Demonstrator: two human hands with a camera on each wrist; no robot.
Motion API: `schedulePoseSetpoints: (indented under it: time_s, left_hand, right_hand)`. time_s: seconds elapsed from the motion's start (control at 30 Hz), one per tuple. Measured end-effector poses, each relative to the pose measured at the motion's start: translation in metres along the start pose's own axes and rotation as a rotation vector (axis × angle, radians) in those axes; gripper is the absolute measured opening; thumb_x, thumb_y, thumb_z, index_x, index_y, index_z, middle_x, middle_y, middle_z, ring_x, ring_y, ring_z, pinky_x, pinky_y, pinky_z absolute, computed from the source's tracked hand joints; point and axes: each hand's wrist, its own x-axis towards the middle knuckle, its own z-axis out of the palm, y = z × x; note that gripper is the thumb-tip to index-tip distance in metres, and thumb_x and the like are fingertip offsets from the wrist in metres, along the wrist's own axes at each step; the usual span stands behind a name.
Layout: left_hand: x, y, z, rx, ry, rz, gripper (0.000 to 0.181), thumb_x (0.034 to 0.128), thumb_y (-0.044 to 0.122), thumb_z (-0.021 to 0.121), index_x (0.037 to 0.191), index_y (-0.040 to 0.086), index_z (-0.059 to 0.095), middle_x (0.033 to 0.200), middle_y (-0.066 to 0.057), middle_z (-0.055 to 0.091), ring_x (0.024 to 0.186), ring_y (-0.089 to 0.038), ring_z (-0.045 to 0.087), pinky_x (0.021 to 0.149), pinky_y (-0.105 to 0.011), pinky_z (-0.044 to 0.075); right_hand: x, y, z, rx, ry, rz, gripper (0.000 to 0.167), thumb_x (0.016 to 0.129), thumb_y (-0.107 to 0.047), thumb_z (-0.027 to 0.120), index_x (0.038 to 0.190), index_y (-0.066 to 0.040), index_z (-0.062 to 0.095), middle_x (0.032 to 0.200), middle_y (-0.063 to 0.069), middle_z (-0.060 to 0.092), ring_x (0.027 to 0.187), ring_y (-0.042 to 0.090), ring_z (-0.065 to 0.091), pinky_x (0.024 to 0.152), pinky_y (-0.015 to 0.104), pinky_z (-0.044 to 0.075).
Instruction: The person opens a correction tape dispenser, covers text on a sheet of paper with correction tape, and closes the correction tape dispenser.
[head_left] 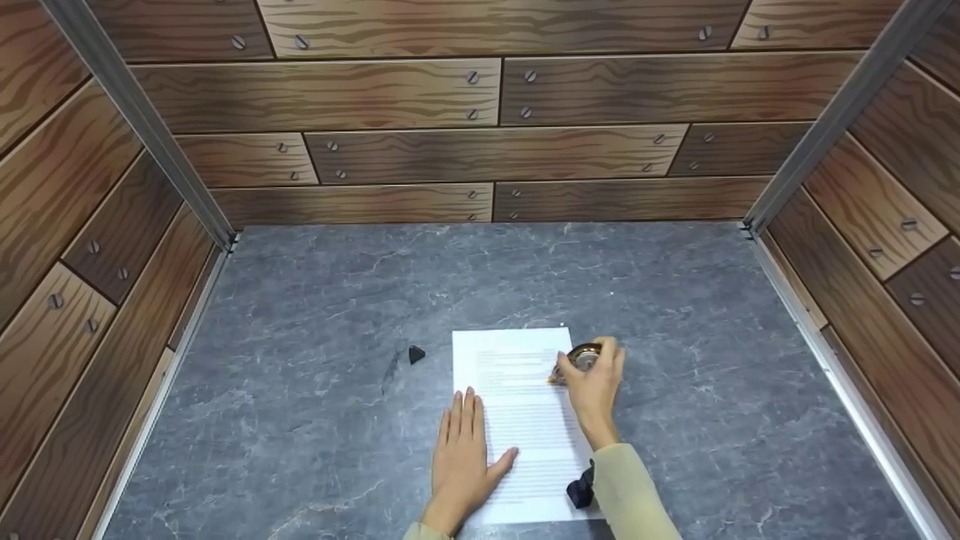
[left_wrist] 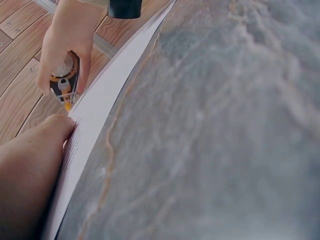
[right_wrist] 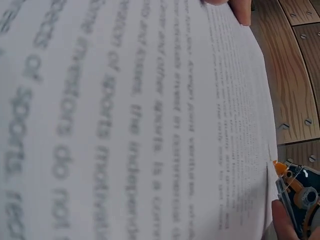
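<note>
Nearest, the left hand [head_left: 466, 457] lies flat across the left edge of the printed sheet [head_left: 525, 420], its fingers straight and close together, the thumb stretched out to the side over the text. By the right cuff, a dark block [head_left: 580, 491] sits above the sheet's lower right part. Farther up, the right hand [head_left: 596, 394] pinches a tape dispenser [head_left: 585, 358] between thumb and fingers; the dispenser lies at the fingertips, at the sheet's upper right edge. Its orange tip [right_wrist: 279, 167] points left, over the paper; whether it touches, I cannot tell. About level with it, left of the sheet and well apart from both hands, is a small black piece [head_left: 416, 355] on the grey marbled tabletop [head_left: 337, 300]. Behind stands a wood-plank wall [head_left: 420, 154].
</note>
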Motion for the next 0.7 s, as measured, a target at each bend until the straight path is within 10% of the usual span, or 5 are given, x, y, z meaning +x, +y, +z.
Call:
schedulePoseSetpoints:
  time_s: [0.7]
  left_hand:
    - [0.000,0.003,0.000,0.020,0.039,0.010,0.095,0.0922,0.069,0.046,0.153,-0.003,0.032,0.161,-0.018,0.023,0.150,-0.033,0.018,0.120,-0.047,0.017]
  right_hand:
    - [-0.024,-0.027,0.018,0.078,0.020,-0.104,0.043,0.078,-0.012,0.084,0.104,-0.006,0.050,0.107,0.015,0.047,0.098,0.032,0.056,0.079,0.044,0.054]
